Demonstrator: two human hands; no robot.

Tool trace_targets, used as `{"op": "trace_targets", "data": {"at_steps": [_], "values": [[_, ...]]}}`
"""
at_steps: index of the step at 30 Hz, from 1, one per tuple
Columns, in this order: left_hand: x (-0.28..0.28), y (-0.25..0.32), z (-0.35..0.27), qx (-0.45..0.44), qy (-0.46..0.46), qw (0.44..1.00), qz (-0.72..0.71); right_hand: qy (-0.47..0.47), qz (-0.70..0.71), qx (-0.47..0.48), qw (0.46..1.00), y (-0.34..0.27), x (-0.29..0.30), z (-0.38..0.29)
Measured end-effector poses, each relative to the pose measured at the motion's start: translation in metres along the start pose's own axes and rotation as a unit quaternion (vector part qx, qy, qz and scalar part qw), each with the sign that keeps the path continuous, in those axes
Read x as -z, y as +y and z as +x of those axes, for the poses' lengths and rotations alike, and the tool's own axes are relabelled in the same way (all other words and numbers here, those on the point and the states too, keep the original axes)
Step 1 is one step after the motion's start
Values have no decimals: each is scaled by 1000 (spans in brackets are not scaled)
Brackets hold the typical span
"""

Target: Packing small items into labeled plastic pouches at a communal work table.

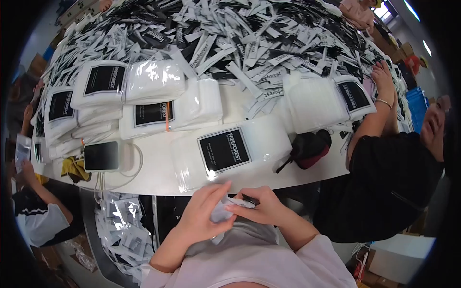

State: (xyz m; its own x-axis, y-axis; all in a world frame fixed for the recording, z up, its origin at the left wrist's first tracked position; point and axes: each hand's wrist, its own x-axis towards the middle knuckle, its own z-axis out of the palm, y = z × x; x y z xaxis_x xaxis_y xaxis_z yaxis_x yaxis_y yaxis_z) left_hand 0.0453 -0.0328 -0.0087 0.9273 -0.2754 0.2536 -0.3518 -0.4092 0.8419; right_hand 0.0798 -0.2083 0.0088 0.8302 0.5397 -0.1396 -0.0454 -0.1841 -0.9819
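Note:
At the table's front edge, close to my body, my left hand (201, 214) holds a small plastic bag (220, 211), thumb and fingers around its sides. My right hand (261, 204) grips a black and a white stick sachet (248, 201) at the bag's upper end. The fingers partly hide the sachets, so how far they sit inside the bag cannot be told. Just beyond my hands lies a stack of flat plastic bags (266, 138) with a black printed label (224, 150).
Loose stick sachets (223, 39) heap across the table's far half. Bundled bags (155, 81) are stacked left, near a phone (101, 156) with a cable. A dark pouch (309, 149) lies right. Filled bags fill a bin (95, 248) below. A co-worker's arm (372, 108) reaches in.

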Motion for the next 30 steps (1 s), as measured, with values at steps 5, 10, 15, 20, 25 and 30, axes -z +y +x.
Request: {"op": "trace_targets", "data": {"at_steps": [5,10,15,20,25,30], "values": [[-2,7,-3,-36,42,986,158,255,31,176,950,36,18,-7],[-24,2,-5,18,25,985,172,156,222,166,948,-2,0,-10],[-25,-13,-2,-87,65,960,258,9,145,149,978,-8,-6,-6],[-24,-6,-2,-71,84,989,100,73,160,130,976,0,-16,0],[-13,-5,-1,-61,59,987,139,159,-181,296,924,4,3,-13],[-14,8,-6,-77,-34,959,269,-36,-270,241,931,25,0,-13]]}}
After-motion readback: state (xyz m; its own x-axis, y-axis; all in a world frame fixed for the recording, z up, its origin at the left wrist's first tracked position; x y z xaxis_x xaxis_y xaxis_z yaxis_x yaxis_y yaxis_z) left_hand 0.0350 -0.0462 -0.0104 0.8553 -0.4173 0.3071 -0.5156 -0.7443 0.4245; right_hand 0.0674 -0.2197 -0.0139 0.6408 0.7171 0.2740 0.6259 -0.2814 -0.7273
